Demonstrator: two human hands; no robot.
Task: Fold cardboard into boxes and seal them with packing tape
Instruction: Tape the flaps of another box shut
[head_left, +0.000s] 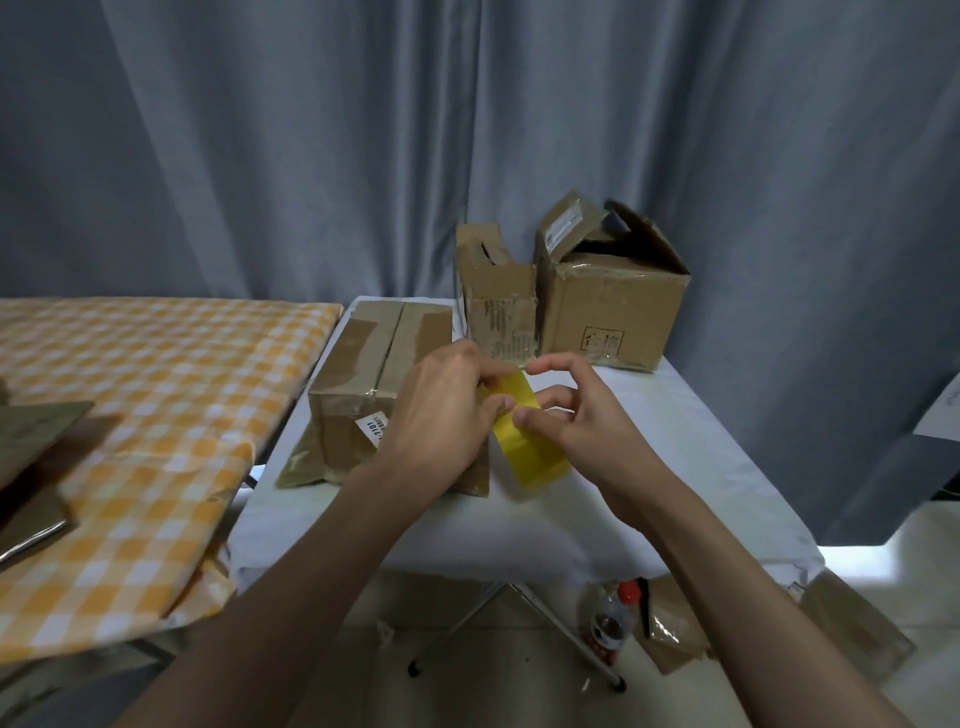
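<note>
A closed cardboard box (363, 364) with old tape along its top seam lies on the white table (519, 525), a white label on its near side. Just right of it, both hands hold a roll of yellow packing tape (527, 441) above the table. My left hand (447, 410) grips the roll from the left, thumb on its outer face. My right hand (576, 415) pinches at the tape surface with thumb and fingers, the index finger raised. The roll's far side is hidden behind my left hand.
Two more cardboard boxes stand at the table's back: a narrow one (498, 296) and a bigger one (613, 306) with flaps up. A yellow-checked table (156, 395) lies left, flat cardboard (31, 441) on it. A bottle (613, 623) and cardboard scraps (675, 629) lie on the floor.
</note>
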